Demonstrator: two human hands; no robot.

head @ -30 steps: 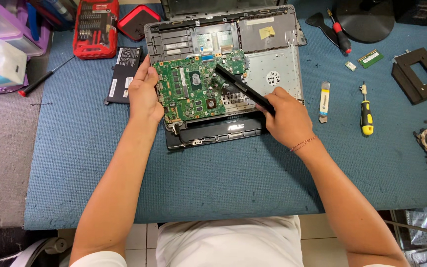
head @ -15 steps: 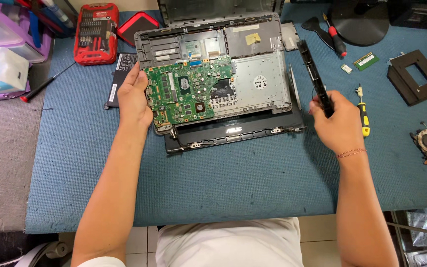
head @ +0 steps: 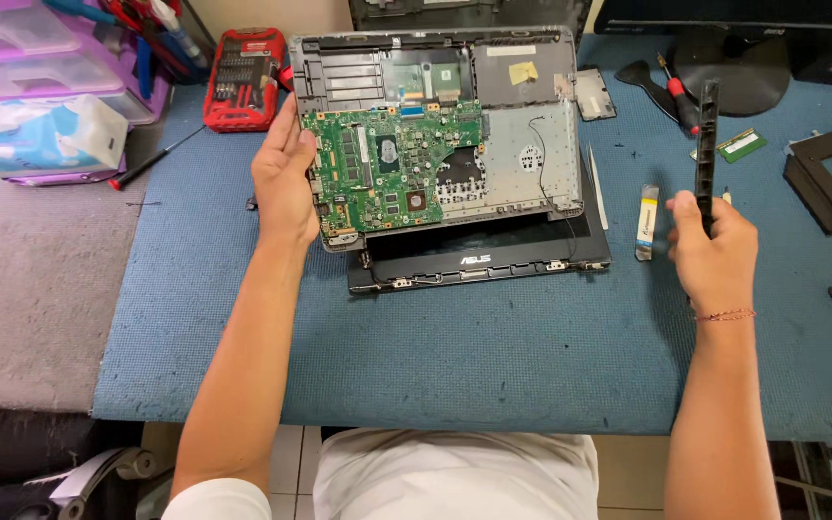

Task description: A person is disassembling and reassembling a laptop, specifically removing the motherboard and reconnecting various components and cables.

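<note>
— Progress on the laptop base? It lies open on the blue mat, green motherboard bare, so the covers are evidently off.

— Agreed. The right hand is clenched round a long black strip, held upright off to the right, well apart from the chassis.

— And the left hand?

— Flat and unclenched against the base's left edge, steadying it, grasping nothing. I'd judge the board itself not yet lifted out — it sits in its tray.

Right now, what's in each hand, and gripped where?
Right hand grips a long black strip by its lower end, upright. Left hand holds nothing; it rests against the laptop base left edge.
</note>
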